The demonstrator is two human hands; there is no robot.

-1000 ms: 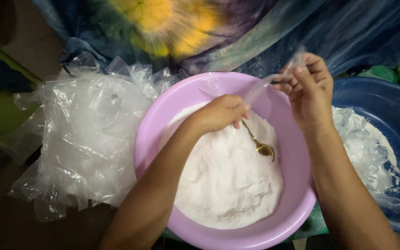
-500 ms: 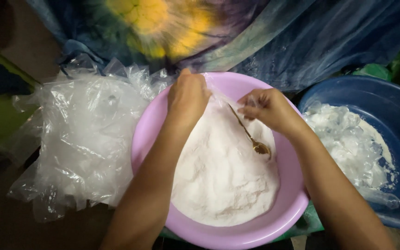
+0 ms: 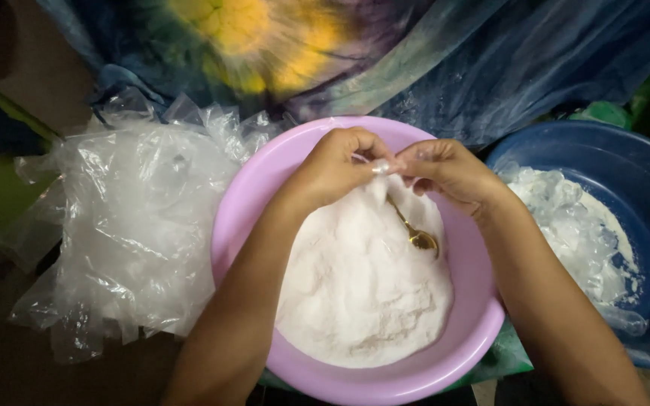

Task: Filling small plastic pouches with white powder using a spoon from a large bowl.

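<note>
- left hand [image 3: 336,167] and right hand [image 3: 445,169] meet above the purple basin [image 3: 238,218]; both sets of fingers pinch a small clear bag [image 3: 376,180], so it hangs over the white powder [image 3: 355,286].
- the gold spoon [image 3: 415,233] rests in the powder, close for reach.
- a pile of empty bags [image 3: 129,225] lies left, a blue tub [image 3: 641,173] right.

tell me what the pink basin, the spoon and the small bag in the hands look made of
Pink basin: likely plastic, smooth matte lilac-pink with a rolled rim. Spoon: looks like metal, gold-toned and shiny, glinting off its bowl. Small bag, pinched between left hand and right hand: thin clear plastic film, see-through and crinkled.
</note>
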